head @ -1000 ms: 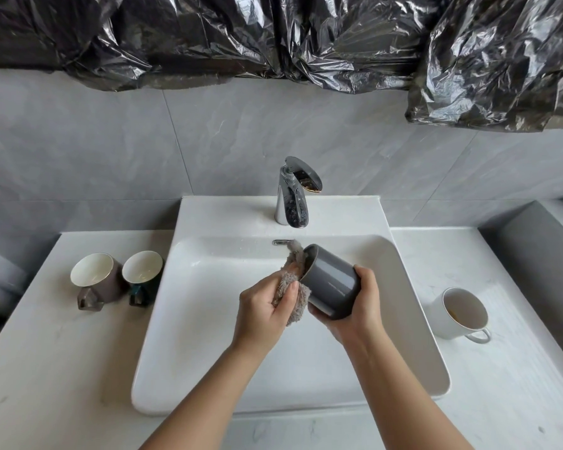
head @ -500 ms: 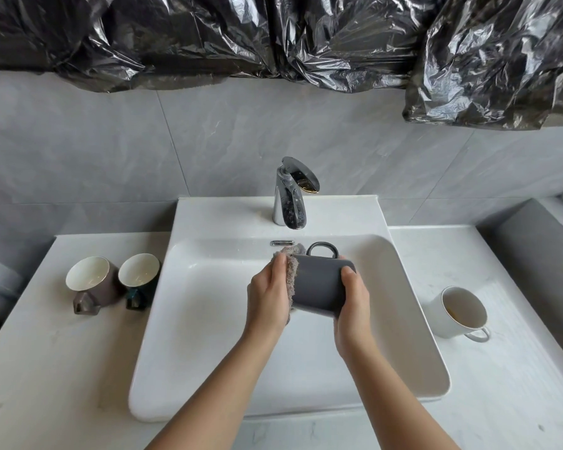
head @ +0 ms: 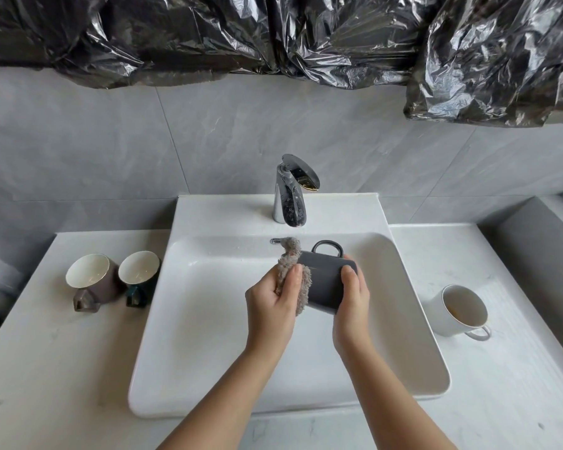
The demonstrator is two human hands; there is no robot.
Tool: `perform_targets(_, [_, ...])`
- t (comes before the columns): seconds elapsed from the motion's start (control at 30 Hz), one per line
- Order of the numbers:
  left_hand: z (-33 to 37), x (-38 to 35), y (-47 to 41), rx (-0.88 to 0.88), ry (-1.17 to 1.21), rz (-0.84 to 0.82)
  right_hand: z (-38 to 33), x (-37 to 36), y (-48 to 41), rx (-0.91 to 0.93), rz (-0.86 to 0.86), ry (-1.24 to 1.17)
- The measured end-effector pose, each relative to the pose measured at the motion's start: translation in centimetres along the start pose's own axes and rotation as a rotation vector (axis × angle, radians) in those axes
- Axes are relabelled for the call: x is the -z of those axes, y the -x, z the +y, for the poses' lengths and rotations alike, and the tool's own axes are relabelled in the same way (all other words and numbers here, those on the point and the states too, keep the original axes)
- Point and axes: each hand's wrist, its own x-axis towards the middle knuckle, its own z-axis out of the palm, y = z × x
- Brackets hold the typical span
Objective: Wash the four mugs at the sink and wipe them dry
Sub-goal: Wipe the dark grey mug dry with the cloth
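Note:
Over the white sink [head: 208, 368] my right hand [head: 351, 300] grips a dark grey mug [head: 325, 284], tipped on its side with the handle pointing away from me. My left hand [head: 273, 303] holds a grey-brown fluffy cloth [head: 290, 264] pressed against the mug's left end; the mug's mouth is hidden by the cloth. On the counter to the left stand a brown mug [head: 91, 280] and a dark teal mug [head: 139, 276], both white inside. A white mug [head: 459, 311] with brownish residue inside stands on the counter to the right.
A chrome tap [head: 290, 193] stands behind the basin; no water runs. Black plastic sheeting [head: 273, 37] hangs above the grey tiled wall. A grey ledge [head: 540, 254] rises at the far right of the white marble counter [head: 46, 368].
The grey mug has been turned so its handle points up and away. My left hand has shifted the cloth along the mug's left end, and both hands sit slightly farther from me.

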Motion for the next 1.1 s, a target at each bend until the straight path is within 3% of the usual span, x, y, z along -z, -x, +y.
perform_targets(0.23, [-1.0, 1.2, 0.1, -0.346, -0.154, -0.136, -1.7, 0.3, -0.7, -0.376, 0.097, -0.381])
perform_targets(0.47, [-2.6, 2.4, -1.1, -0.48, -0.298, -0.209, -2.1, 1.7, -0.9, -0.415, 0.072, -0.436])
perform_targets(0.53, [-2.4, 2.0, -1.3, -0.327, -0.315, -0.206, -2.0, 1.9, -0.7, -0.408, 0.052, -0.442])
perform_targets(0.67, [-0.3, 1.6, -2.2, 0.358, 0.077, -0.025, -2.0, 2.5, -0.8, -0.384, 0.038, -0.5])
perform_targets(0.77, [0.9, 1.4, -3.1, 0.598, 0.319, -0.068, -1.6, 2.6, -0.9, -0.369, -0.02, -0.49])
perform_targets(0.83, [1.3, 0.9, -3.1, 0.643, 0.361, -0.143, -1.5, 2.3, -0.8, -0.344, -0.107, -0.41])
perform_targets(1.1, [1.1, 2.7, -3.8, 0.626, 0.127, -0.345, -0.6, 3.2, -1.6, -0.178, -0.431, 0.016])
